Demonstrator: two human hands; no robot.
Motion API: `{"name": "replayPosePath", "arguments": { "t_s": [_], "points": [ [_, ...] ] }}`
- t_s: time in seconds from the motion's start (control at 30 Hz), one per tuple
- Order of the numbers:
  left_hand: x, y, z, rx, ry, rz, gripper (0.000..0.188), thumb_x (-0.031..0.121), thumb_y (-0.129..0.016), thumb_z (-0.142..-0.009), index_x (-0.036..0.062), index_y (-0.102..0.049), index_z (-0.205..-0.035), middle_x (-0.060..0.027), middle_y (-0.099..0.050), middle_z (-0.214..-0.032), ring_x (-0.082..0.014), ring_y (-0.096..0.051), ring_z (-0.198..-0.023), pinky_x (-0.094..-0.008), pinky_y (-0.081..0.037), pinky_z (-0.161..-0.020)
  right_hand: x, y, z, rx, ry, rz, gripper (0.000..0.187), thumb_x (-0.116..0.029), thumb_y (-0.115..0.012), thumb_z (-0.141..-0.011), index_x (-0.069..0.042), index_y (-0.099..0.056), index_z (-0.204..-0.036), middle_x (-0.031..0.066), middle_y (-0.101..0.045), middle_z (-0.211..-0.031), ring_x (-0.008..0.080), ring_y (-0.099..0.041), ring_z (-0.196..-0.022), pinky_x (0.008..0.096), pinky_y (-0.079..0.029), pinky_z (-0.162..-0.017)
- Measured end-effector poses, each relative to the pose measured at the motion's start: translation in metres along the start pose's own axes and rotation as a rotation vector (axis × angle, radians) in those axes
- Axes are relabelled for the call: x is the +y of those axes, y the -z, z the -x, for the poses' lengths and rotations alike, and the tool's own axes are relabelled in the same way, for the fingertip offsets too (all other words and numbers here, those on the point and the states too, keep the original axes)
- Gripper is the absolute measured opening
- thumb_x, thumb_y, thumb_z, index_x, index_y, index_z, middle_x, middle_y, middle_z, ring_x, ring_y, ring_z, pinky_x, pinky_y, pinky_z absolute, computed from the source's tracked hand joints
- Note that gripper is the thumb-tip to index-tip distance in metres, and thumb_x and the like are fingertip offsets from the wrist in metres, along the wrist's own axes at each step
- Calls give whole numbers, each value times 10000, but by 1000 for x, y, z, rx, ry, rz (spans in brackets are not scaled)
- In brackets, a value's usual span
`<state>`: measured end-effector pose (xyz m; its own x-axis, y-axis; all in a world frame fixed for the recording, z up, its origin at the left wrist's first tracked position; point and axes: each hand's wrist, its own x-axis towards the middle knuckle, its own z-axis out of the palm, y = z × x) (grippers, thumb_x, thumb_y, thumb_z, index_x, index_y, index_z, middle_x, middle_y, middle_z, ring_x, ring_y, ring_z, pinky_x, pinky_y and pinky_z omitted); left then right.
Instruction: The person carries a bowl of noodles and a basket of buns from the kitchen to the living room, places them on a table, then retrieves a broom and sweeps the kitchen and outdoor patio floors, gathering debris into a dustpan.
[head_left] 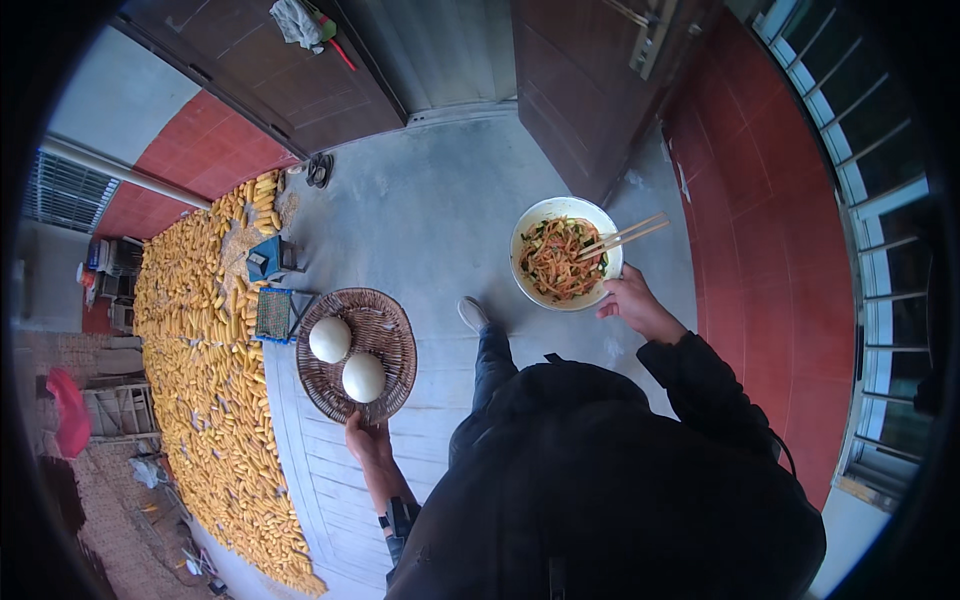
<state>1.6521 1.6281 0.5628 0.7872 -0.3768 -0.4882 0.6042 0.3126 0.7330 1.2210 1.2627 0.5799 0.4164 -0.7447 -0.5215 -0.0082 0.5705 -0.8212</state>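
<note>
My left hand (370, 440) grips the near rim of a round brown wicker basket (400, 340), its fingers hidden beneath. Two round white steamed buns (330, 340) lie in it, side by side. On the other side, my right hand (632, 300) holds a white bowl (530, 220) by its lower right edge, the thumb at the rim. Shredded orange and green vegetables (560, 260) fill the bowl. A pair of wooden chopsticks (630, 236) rests in the food and sticks out to the right over the rim.
Corn cobs (200, 400) cover much of the floor at left. Beside them stand a small blue stool (266, 258) and a folding stool (274, 314). Ahead, a brown door (580, 110) stands ajar. A red-tiled wall (750, 250) with a barred window (885, 300) runs along the right.
</note>
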Motion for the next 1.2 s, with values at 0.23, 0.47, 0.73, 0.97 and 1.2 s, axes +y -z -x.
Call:
{"name": "replayPosePath", "arguments": {
  "t_s": [0.23, 0.47, 0.73, 0.97, 1.2],
  "points": [
    [59, -196, -160, -188, 73, -105, 335, 91, -491, -936, -37, -539, -1241, -182, -635, -1191, -334, -655, -1038, -493, -576, -842, -118, -70, -105, 124, 27, -46, 410, -53, -467, -937, -58, -475, -1347, 151, -665, -1088, 222, -673, -702, 360, -603, -582],
    [104, -430, -277, -429, 14, -247, 295, 67, -470, -955, -83, -567, -1190, -191, -660, -1155, -309, -681, -1002, -447, -573, -861, -185, -93, -222, 68, 27, -113, 362, -38, -472, -931, -7, -465, -1292, 187, -667, -1058, 260, -699, -754, 385, -608, -587],
    [107, -696, -363, -594, -83, -318, 253, 64, -475, -958, -86, -569, -1138, -163, -675, -1041, -273, -699, -869, -415, -609, -752, -287, -102, -373, 69, -3, -76, 378, -14, -458, -935, -15, -464, -1313, 191, -671, -1072, 276, -709, -743, 390, -613, -577],
    [103, -870, -414, -555, -62, -343, 269, 79, -495, -925, -72, -555, -1138, -165, -667, -1029, -280, -706, -816, -423, -625, -637, -405, -115, -455, -68, 2, -8, 427, -32, -476, -941, -19, -404, -1362, 179, -625, -1125, 270, -693, -764, 386, -606, -585],
    [82, -1030, -517, -687, 39, -377, 307, 101, -462, -950, -94, -536, -1175, -184, -666, -1049, -312, -715, -841, -446, -646, -651, -489, -159, -579, -90, 15, -4, 404, -41, -501, -925, -4, -446, -1324, 171, -635, -1068, 264, -686, -725, 392, -605, -575]
  ]
}}
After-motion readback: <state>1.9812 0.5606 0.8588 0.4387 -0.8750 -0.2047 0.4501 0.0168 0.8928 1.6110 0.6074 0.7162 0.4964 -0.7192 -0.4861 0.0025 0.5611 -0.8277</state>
